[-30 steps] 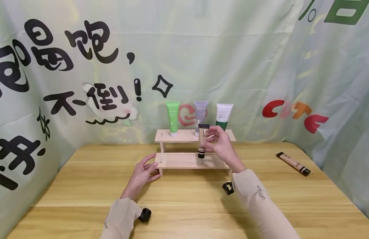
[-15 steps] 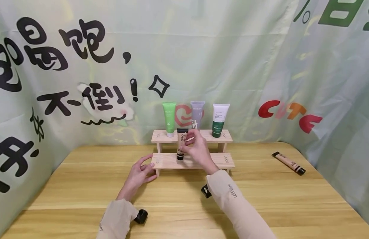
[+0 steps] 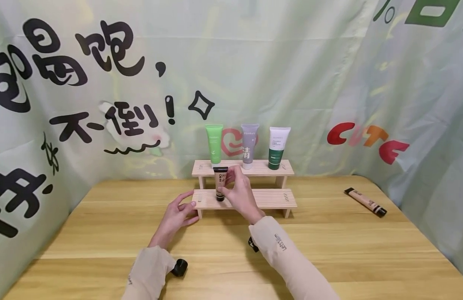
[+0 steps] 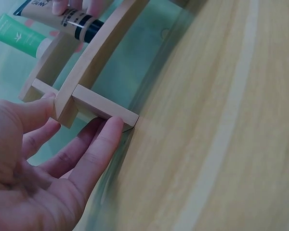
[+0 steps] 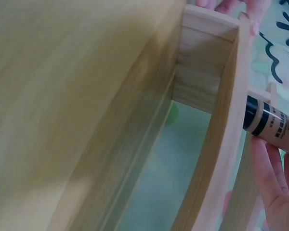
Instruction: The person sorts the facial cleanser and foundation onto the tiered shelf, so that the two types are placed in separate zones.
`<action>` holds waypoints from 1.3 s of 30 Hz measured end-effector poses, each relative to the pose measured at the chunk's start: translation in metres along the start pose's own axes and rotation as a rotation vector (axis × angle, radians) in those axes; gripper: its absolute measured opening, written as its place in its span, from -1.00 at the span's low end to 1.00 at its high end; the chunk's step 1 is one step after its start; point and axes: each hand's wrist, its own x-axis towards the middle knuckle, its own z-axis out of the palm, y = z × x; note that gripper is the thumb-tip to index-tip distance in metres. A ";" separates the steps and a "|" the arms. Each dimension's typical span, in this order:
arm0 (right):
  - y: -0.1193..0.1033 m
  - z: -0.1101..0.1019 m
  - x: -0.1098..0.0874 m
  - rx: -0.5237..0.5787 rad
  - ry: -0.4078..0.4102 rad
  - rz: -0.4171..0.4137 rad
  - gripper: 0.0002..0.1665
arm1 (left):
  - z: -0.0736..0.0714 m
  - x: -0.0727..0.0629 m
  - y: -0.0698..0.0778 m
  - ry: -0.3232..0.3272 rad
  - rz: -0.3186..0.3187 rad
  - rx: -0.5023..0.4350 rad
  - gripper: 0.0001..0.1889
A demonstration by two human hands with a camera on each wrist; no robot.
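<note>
A tan squeeze tube with black cap and black end [image 3: 220,179] stands upright, cap down, at the left part of the lower step of a two-tier wooden stand [image 3: 267,201]. My right hand [image 3: 240,195] pinches this tube from its right side between thumb and fingers. In the right wrist view the tube's black cap [image 5: 251,111] is at the step's surface. My left hand [image 3: 176,216] grips the stand's left end. In the left wrist view its thumb lies at the step's edge and its fingers [image 4: 98,154] touch the leg.
On the upper step stand a green tube [image 3: 215,143], a purple tube [image 3: 249,146] and a white-and-green tube [image 3: 278,148]. Another tan tube with black ends [image 3: 365,202] lies on the wooden table [image 3: 329,250] at the right. A printed curtain [image 3: 291,75] hangs behind.
My right hand has carried the tan tube leftward along the lower step, from right of the middle to the left part. My left hand has kept its place at the stand's end.
</note>
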 end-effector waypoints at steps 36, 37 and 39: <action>0.063 -0.201 -0.035 -0.023 0.128 0.405 -0.66 | -0.013 0.001 0.001 0.031 -0.029 0.011 -0.49; 0.068 -0.213 -0.037 -0.038 0.124 0.424 -0.65 | -0.013 0.001 0.000 0.031 -0.029 0.015 -0.49; 0.078 -0.236 -0.042 -0.073 0.117 0.456 -0.63 | -0.014 0.000 0.000 0.031 -0.033 0.020 -0.49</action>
